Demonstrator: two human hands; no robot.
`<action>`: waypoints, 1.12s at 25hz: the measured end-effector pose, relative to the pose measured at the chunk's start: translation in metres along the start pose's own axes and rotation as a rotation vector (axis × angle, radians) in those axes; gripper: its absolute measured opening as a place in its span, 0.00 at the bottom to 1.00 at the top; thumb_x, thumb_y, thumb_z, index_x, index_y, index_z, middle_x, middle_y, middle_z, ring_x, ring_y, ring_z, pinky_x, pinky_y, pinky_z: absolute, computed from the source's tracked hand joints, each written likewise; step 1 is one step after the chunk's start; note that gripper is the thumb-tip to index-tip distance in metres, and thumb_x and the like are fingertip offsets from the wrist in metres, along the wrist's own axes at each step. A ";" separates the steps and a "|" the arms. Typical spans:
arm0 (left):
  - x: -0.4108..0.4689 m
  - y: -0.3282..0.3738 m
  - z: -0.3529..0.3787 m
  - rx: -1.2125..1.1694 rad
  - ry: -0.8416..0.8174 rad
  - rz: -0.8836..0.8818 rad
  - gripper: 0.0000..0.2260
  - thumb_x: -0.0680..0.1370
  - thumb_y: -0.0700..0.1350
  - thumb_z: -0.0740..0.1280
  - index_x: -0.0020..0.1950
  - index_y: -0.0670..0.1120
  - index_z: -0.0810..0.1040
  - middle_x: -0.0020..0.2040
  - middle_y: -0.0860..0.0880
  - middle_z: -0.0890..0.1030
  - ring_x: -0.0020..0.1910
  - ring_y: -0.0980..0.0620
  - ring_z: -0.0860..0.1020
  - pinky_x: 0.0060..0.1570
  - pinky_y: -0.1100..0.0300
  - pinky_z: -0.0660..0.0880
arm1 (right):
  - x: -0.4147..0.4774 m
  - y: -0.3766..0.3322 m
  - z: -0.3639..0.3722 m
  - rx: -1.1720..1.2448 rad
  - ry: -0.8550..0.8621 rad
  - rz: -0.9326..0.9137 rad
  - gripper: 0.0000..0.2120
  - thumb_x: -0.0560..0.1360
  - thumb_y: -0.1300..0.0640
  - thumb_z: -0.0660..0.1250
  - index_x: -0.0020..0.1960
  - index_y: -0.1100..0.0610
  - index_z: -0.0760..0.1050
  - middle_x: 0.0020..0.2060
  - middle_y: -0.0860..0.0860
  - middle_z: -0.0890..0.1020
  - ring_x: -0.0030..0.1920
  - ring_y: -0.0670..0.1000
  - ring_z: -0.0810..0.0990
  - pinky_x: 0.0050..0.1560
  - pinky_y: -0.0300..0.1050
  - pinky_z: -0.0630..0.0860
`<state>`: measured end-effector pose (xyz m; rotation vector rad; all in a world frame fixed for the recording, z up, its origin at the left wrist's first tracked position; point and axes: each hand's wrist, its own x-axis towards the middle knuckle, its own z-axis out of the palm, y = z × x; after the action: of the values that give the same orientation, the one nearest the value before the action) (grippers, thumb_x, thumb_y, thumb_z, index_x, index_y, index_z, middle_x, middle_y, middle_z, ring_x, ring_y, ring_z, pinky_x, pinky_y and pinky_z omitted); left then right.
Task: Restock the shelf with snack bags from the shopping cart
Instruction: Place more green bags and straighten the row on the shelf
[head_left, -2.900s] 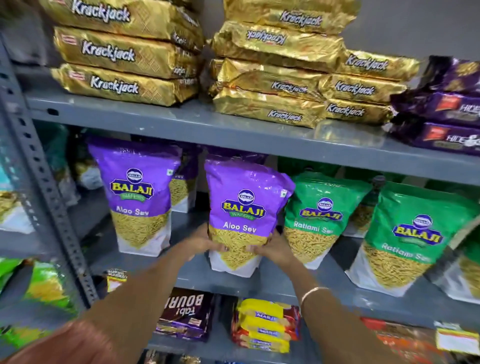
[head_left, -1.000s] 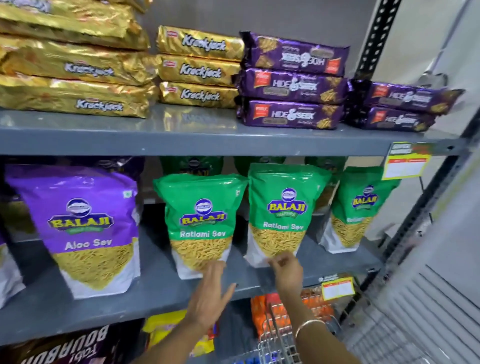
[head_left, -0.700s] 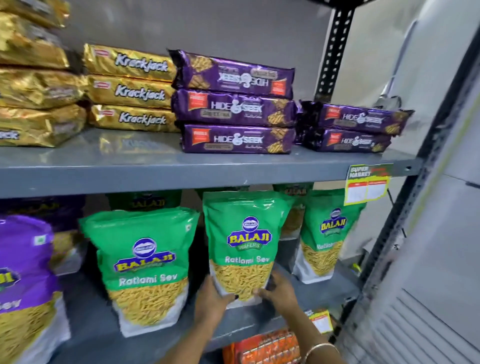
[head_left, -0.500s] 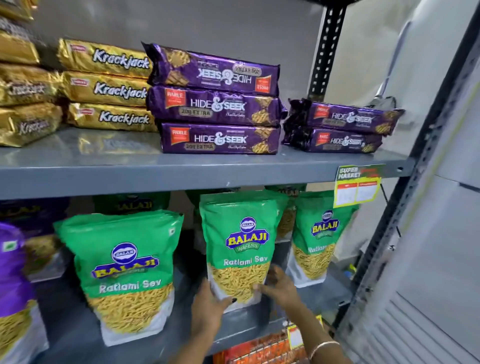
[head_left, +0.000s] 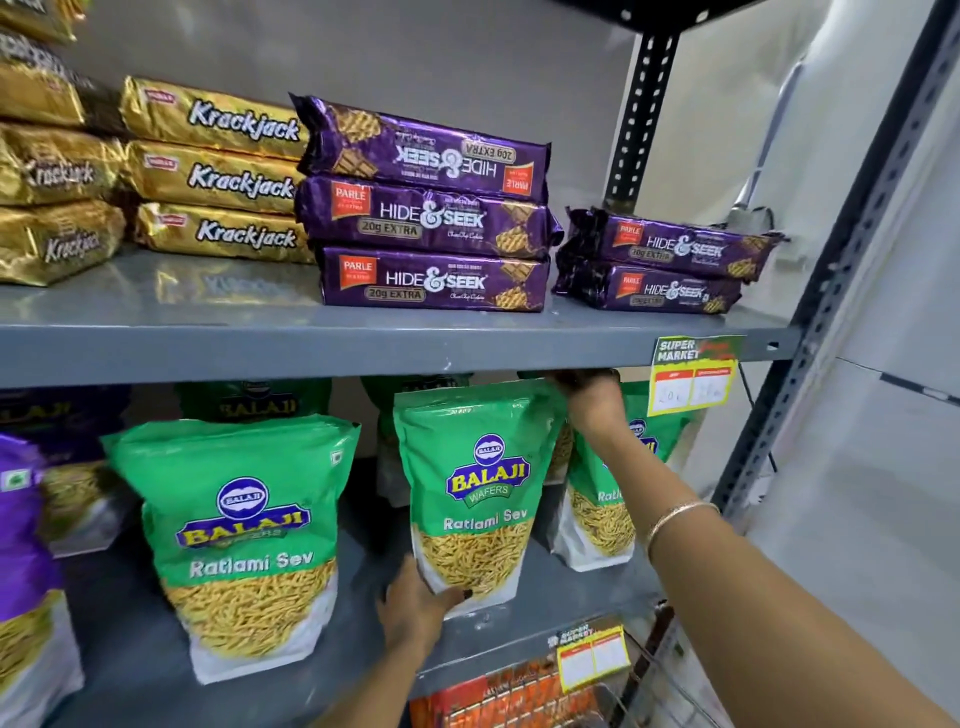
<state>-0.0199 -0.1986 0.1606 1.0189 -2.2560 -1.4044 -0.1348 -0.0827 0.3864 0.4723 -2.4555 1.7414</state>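
Retail shop, packaged-snack aisle.

Grey steel shelving (head_left: 363, 348) on slotted uprights (head_left: 641, 119), stocked with many units of the same goods: gold Krackjack biscuit packs (head_left: 218, 171) stacked beside purple Hide & Seek packs (head_left: 431, 218) on the upper level; green Balaji Ratlami Sev pouches (head_left: 244, 540) standing in rows on the level below, with purple pouches (head_left: 21, 530) at the left edge. Yellow "Super Market" price tags (head_left: 693, 376) clipped to the shelf lips. Wire shopping cart (head_left: 649, 691) partly visible at bottom right.
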 end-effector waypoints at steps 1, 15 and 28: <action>0.001 0.001 0.003 -0.003 0.005 -0.002 0.28 0.63 0.52 0.76 0.57 0.44 0.72 0.61 0.43 0.80 0.63 0.43 0.75 0.66 0.48 0.66 | -0.001 -0.002 0.000 0.032 0.019 -0.021 0.11 0.76 0.64 0.58 0.54 0.68 0.75 0.54 0.62 0.81 0.57 0.62 0.76 0.62 0.51 0.70; -0.068 -0.053 -0.049 0.276 0.332 0.368 0.36 0.61 0.70 0.57 0.56 0.43 0.69 0.50 0.42 0.81 0.52 0.46 0.73 0.52 0.59 0.65 | -0.093 -0.067 0.099 -0.478 -0.259 -0.541 0.17 0.73 0.50 0.65 0.54 0.61 0.77 0.51 0.63 0.82 0.51 0.64 0.79 0.49 0.51 0.74; -0.019 -0.108 -0.168 -0.139 0.283 -0.008 0.36 0.58 0.44 0.79 0.61 0.42 0.68 0.59 0.38 0.78 0.58 0.38 0.77 0.54 0.44 0.76 | -0.115 -0.102 0.165 -0.473 -0.456 -0.419 0.13 0.74 0.51 0.64 0.55 0.55 0.78 0.59 0.55 0.80 0.57 0.58 0.77 0.52 0.47 0.73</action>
<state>0.1347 -0.3253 0.1499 1.1034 -1.9282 -1.3066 0.0217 -0.2451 0.3927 1.3165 -2.6573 0.9281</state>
